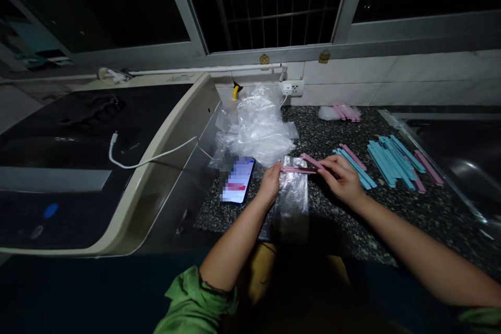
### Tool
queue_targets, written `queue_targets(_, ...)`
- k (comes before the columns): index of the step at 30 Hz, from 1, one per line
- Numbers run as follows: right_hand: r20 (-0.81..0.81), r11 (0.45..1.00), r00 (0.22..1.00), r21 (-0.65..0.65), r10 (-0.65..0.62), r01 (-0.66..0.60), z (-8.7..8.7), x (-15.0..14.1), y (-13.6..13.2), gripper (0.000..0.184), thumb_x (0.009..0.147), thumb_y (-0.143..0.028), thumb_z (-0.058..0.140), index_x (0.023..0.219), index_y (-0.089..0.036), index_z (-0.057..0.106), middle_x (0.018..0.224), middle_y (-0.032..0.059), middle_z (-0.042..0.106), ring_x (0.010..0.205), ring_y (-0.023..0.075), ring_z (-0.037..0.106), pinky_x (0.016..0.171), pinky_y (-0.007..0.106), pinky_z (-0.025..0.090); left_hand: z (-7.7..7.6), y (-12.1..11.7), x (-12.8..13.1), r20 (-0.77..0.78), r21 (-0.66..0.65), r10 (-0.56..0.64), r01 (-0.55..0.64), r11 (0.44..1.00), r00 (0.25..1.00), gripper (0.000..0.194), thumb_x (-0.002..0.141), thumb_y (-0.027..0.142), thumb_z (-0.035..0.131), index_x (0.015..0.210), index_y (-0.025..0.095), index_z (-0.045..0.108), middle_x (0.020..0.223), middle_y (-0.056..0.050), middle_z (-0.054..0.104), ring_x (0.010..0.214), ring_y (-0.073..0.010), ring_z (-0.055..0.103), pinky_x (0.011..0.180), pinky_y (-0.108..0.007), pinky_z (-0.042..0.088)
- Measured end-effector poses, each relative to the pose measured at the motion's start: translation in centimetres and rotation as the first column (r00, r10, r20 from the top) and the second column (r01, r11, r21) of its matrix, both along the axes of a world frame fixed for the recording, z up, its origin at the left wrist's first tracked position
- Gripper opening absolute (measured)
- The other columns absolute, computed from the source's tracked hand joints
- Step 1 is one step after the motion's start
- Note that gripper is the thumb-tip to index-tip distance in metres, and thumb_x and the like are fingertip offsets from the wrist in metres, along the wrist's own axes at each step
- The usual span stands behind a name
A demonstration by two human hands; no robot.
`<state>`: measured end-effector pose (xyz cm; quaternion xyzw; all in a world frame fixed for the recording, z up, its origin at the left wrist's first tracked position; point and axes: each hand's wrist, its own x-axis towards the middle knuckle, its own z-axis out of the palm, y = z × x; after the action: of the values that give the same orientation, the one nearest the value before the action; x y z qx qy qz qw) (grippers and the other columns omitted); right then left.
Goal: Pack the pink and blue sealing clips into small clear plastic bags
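My left hand point(269, 186) is closed at the mouth of a clear plastic bag point(294, 201), which hangs down over the counter edge. A pink strip point(297, 170) lies across the bag's mouth, its left end at my left fingertips. Between the thumb and fingers of my right hand point(341, 176) is another pink strip point(310, 160), tilted, its lower end in the pinch. Right of that hand lie a few light-blue strips point(354, 168) with a pink one, then a larger pile of light-blue strips point(391, 160) with several pink strips point(429, 168) beside it.
A heap of clear plastic bags point(260, 128) is behind my left hand, and a lit phone point(238, 181) lies left of it. A bagged pink bundle point(346, 112) sits near the wall. A washing machine point(129, 209) borders the left, a metal sink point(465, 167) the right.
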<state>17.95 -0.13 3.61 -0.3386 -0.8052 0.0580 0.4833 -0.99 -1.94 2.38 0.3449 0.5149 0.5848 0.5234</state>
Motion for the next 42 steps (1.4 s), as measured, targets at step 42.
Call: queue_targets(42, -0.197, 0.984, 0.979, -0.174, -0.056, 0.021, -0.2, 0.4, 0.2, 0.014, 0.082, -0.033, 0.053, 0.087, -0.020, 0.057, 0.083, 0.0053, 0.061, 0.072, 0.0178, 0.058, 0.065, 0.031, 0.048, 0.6, 0.1, -0.3, 0.074, -0.020, 0.092, -0.091, 0.996, 0.993, 0.032, 0.073, 0.041, 0.056, 0.057, 0.013, 0.058, 0.053, 0.001, 0.054, 0.055, -0.0120, 0.046, 0.059, -0.024, 0.036)
